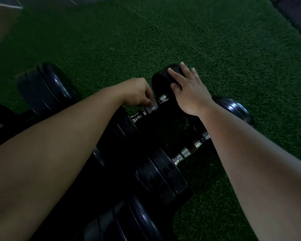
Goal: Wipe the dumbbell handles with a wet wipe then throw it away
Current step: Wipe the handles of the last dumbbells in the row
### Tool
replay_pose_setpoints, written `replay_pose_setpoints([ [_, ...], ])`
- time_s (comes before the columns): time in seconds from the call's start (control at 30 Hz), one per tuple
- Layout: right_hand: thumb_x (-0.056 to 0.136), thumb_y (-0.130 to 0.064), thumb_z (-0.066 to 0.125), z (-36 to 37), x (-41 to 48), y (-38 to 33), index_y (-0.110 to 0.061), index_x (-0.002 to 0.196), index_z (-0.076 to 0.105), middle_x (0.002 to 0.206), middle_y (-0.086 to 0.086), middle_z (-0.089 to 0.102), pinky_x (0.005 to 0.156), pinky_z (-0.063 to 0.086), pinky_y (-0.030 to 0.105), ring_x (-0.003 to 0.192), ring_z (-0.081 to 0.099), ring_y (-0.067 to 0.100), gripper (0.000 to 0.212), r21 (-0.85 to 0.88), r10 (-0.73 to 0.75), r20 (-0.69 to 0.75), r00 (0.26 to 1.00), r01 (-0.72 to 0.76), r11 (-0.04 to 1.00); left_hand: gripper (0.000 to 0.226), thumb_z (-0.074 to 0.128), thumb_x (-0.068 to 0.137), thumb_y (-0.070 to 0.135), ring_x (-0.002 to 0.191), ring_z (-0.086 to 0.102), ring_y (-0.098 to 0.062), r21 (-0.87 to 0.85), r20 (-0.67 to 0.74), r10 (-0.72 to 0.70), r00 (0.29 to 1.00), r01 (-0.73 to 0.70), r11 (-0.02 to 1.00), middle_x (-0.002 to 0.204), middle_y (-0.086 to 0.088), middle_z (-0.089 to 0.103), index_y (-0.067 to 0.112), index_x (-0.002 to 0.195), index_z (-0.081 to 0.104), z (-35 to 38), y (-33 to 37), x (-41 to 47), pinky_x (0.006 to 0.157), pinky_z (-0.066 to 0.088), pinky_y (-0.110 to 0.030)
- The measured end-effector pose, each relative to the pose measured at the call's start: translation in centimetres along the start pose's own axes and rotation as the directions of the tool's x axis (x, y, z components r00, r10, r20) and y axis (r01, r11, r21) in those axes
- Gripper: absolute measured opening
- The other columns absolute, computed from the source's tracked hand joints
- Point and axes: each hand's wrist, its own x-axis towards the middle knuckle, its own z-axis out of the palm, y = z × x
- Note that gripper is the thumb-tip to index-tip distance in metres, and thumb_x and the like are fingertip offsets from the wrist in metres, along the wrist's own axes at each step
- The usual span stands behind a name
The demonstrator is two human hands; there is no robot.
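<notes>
At frame centre the left hand [137, 92] pinches a wet wipe [150, 107] against a dumbbell handle [161, 99], while the right hand [188, 89] lies flat, fingers spread, on its weight plate [163, 79].

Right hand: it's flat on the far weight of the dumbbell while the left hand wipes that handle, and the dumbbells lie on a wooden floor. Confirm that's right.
One detail is wrong: the floor. The head view shows the dumbbells lying on green turf, not wood. The rest holds: the right hand rests flat on the far weight, and the left hand pinches a wipe on that handle.
</notes>
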Motion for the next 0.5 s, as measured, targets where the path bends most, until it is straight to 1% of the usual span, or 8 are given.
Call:
replay_pose_setpoints([
  [0.07,0.106,-0.038,0.031,0.1,0.1,0.1,-0.042,0.155,0.016,0.165,-0.01,-0.005,0.122,0.01,0.044,0.152,-0.006,0.021,0.051,-0.005,-0.002,0.003,1.0,0.002,1.0,0.009,0.078,0.081,0.03,0.076,0.06,-0.001,0.02,-0.047,0.001,0.999,0.0,1.0,0.082,0.013,0.07,0.028,0.089,0.078,0.5,0.2,0.2,0.065,0.041,-0.02],
  [0.13,0.106,-0.038,0.031,0.2,0.1,0.1,-0.042,0.154,0.018,0.165,-0.01,-0.004,0.122,0.011,0.045,0.152,-0.006,0.022,0.05,0.0,-0.008,-0.008,1.0,0.008,1.0,0.012,0.08,0.078,0.031,0.081,0.062,-0.01,0.087,-0.04,-0.018,0.999,0.022,0.996,0.083,0.008,0.07,0.025,0.085,0.074,0.7,0.0,0.1,0.067,0.041,-0.023],
  [0.2,0.106,-0.038,0.031,0.2,0.1,0.2,-0.041,0.154,0.018,0.165,-0.01,-0.004,0.122,0.01,0.046,0.152,-0.006,0.022,0.05,0.003,-0.008,-0.013,1.0,0.008,1.0,0.018,0.082,0.073,0.034,0.08,0.064,-0.017,0.203,0.019,-0.077,0.997,0.072,0.977,0.078,0.004,0.069,0.023,0.079,0.07,0.7,-0.4,-0.2,0.066,0.044,-0.027],
  [0.3,0.106,-0.038,0.03,0.2,0.1,0.2,-0.041,0.155,0.017,0.165,-0.011,-0.005,0.122,0.01,0.046,0.152,-0.007,0.022,0.05,0.003,-0.003,-0.005,1.0,0.003,1.0,0.021,0.082,0.072,0.035,0.075,0.061,-0.021,0.347,0.128,-0.149,0.981,0.096,0.933,0.072,0.004,0.065,0.02,0.076,0.069,0.4,-0.3,-0.5,0.064,0.046,-0.028],
  [0.37,0.106,-0.039,0.03,0.2,0.1,0.2,-0.042,0.155,0.017,0.165,-0.011,-0.005,0.122,0.01,0.046,0.152,-0.007,0.022,0.05,0.0,-0.006,-0.01,1.0,0.006,1.0,0.018,0.082,0.072,0.028,0.07,0.058,-0.022,0.371,0.186,-0.17,0.968,0.091,0.924,0.068,0.002,0.063,0.016,0.076,0.069,0.4,0.6,-0.2,0.059,0.042,-0.029],
  [0.4,0.106,-0.039,0.03,0.3,0.1,0.2,-0.042,0.154,0.018,0.165,-0.011,-0.004,0.122,0.01,0.046,0.152,-0.007,0.022,0.05,-0.001,-0.007,-0.013,1.0,0.007,1.0,0.017,0.083,0.069,0.025,0.068,0.058,-0.021,0.374,0.199,-0.173,0.965,0.089,0.923,0.066,0.002,0.064,0.015,0.072,0.069,0.4,1.1,0.0,0.058,0.042,-0.028],
  [0.47,0.106,-0.039,0.03,0.3,0.2,0.2,-0.042,0.154,0.018,0.165,-0.011,-0.004,0.122,0.011,0.047,0.152,-0.006,0.022,0.05,-0.002,-0.004,-0.013,1.0,0.004,1.0,0.018,0.086,0.063,0.024,0.067,0.064,-0.019,0.371,0.183,-0.174,0.967,0.096,0.924,0.065,0.002,0.068,0.014,0.067,0.071,0.6,1.4,0.3,0.057,0.046,-0.028],
  [0.5,0.106,-0.039,0.03,0.3,0.2,0.2,-0.042,0.154,0.017,0.165,-0.011,-0.004,0.122,0.011,0.047,0.152,-0.007,0.022,0.05,0.0,-0.001,-0.01,1.0,0.001,1.0,0.021,0.086,0.061,0.027,0.069,0.066,-0.019,0.363,0.158,-0.172,0.972,0.105,0.926,0.068,0.001,0.07,0.014,0.071,0.072,0.6,1.1,0.3,0.059,0.048,-0.029],
])
